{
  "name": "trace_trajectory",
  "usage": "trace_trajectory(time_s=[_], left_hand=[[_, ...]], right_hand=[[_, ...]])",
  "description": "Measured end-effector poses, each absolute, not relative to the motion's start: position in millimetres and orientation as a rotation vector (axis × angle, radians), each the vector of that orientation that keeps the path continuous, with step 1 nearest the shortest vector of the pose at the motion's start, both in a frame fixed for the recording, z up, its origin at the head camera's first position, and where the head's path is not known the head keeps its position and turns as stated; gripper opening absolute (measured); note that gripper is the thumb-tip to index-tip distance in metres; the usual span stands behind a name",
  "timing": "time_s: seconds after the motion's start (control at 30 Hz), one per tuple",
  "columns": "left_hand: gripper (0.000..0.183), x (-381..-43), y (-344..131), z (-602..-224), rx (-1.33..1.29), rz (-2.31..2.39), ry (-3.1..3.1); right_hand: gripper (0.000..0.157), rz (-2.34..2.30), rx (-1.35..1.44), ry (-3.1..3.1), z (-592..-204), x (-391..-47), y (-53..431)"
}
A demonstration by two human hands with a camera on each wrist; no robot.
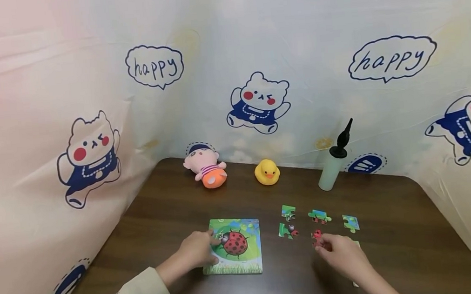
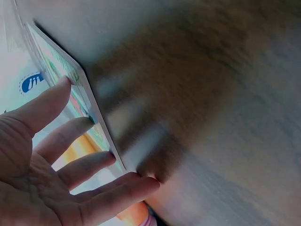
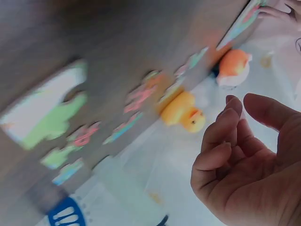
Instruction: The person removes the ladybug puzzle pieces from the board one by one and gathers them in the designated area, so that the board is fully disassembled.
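A square ladybug puzzle board (image 1: pixel 235 243) lies on the table. My left hand (image 1: pixel 198 249) touches its left side, thumb over the top face and the fairly straight fingers (image 2: pixel 89 167) along the edge. My right hand (image 1: pixel 339 252) hovers over the loose puzzle pieces, close to a red piece (image 1: pixel 316 235). In the right wrist view its fingers are loosely bent, with a gap between thumb and fingertips and nothing in it. Around it lie a green and blue piece (image 1: pixel 289 211), a green and red piece (image 1: pixel 286 230), a blue-green piece (image 1: pixel 319 215) and a corner piece (image 1: pixel 351 222).
Along the back of the table (image 1: pixel 165 209) sit a plush doll (image 1: pixel 208 170), a yellow rubber duck (image 1: pixel 267 172) and a pale green hand pump (image 1: pixel 331 171) with a black nozzle. A printed cloth (image 1: pixel 209 37) hangs behind and at both sides.
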State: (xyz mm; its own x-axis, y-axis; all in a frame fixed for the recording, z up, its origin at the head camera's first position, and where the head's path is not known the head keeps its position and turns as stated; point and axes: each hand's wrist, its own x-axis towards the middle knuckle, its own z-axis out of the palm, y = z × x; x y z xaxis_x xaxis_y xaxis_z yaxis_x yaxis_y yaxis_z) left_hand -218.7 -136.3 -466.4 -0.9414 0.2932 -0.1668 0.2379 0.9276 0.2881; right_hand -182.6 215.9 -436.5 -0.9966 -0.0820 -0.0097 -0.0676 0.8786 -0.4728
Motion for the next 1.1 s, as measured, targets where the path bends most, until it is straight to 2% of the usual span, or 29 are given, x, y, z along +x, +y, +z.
trace_trajectory(time_s=[0.37,0.57,0.67,0.93,1.1], left_hand=[[0.042,-224,-139,-465,0.394,0.206,2.831],[0.040,-223,-140,-466,0.402,0.161,2.817],[0.041,-222,-140,-467,0.418,0.162,2.815],[0.040,-222,-139,-465,0.485,0.108,2.858],[0.043,-223,-143,-461,0.502,0.075,2.878]], right_hand=[[0.005,-0.616,-0.649,2.983,-451,-212,144],[0.008,-0.540,-0.890,2.986,-467,-222,95],[0.015,-0.487,-0.991,2.927,-476,-224,74],[0.042,-0.300,-0.990,2.732,-475,-228,44],[0.029,-0.233,-1.005,2.766,-469,-226,39]])
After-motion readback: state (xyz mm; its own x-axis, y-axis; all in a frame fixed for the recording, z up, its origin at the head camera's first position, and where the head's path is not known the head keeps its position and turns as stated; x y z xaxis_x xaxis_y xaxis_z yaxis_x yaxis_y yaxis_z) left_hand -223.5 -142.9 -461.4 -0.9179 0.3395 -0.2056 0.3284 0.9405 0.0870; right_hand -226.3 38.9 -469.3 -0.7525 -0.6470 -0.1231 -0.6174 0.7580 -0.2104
